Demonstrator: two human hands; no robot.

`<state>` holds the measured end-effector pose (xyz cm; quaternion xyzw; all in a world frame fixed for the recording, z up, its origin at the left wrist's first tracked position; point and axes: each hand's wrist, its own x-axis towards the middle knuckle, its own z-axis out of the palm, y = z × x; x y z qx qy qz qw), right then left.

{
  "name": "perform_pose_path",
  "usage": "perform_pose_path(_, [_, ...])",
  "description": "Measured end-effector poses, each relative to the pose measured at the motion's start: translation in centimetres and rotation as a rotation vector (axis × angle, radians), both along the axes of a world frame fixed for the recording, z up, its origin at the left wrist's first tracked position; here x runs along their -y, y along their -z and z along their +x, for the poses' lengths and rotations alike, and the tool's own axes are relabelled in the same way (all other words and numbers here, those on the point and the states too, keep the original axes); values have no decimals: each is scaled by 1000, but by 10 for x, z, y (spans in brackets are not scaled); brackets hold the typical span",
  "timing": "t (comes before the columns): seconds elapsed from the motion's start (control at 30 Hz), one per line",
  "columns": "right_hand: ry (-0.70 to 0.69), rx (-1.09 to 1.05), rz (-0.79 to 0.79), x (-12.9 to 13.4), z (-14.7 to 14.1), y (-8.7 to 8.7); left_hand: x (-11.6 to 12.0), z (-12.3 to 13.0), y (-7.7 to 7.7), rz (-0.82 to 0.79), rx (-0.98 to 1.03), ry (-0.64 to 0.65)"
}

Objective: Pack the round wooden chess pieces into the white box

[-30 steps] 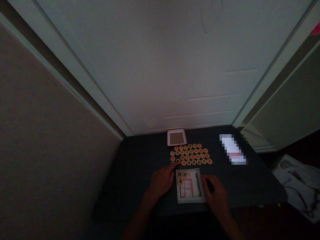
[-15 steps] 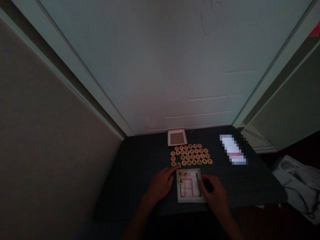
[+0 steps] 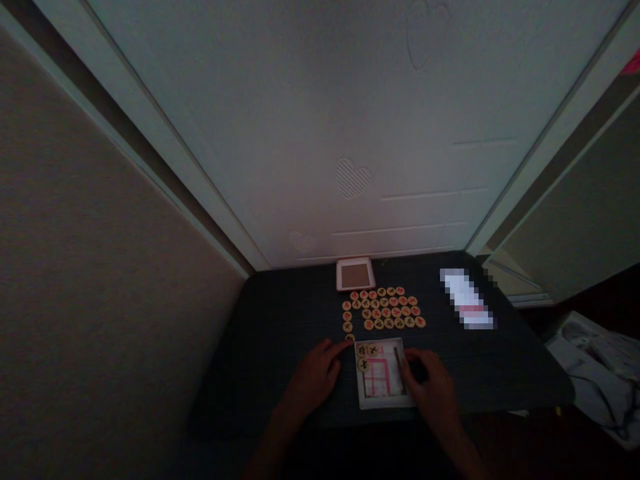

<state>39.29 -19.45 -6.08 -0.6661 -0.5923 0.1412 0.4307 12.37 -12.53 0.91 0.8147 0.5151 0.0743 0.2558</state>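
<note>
Round wooden Chinese chess pieces (image 3: 385, 312) with red or black characters lie in rough rows on the dark table. My left hand (image 3: 314, 375) has its index finger stretched out, the tip on one piece (image 3: 350, 339) at the near left of the rows. The other fingers are loosely bent. Close to me is a shallow white box (image 3: 387, 403) with pink lines inside and a dark strip along its right side. Three pieces (image 3: 363, 364) sit in its far left corner. My right hand (image 3: 431, 381) grips the box's right wall between thumb and fingers.
A box lid (image 3: 355, 275) with a brown middle lies at the table's back, by the white panel with heart patterns (image 3: 353, 179). A pixelated white object (image 3: 467, 300) is on the right of the table (image 3: 505, 373). A white box with cables (image 3: 595, 380) stands beyond the right edge.
My left index finger has drawn one piece out of the near row, left and toward me. The white box has turned and shifted slightly, with my right hand still at its side.
</note>
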Motion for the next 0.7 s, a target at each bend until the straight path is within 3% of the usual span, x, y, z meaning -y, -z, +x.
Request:
perform_pose_path(0.3, [-4,-1,-4,-1,1,2,4,-14,-2,66,-5,-61])
perform_pose_path(0.57, [1,-14,-18,-1,1,-1,-8,4,1,120,49,-192])
perform_pose_path(0.7, [5,-26,-31,-1,1,-1,-10,8,6,125,58,-199])
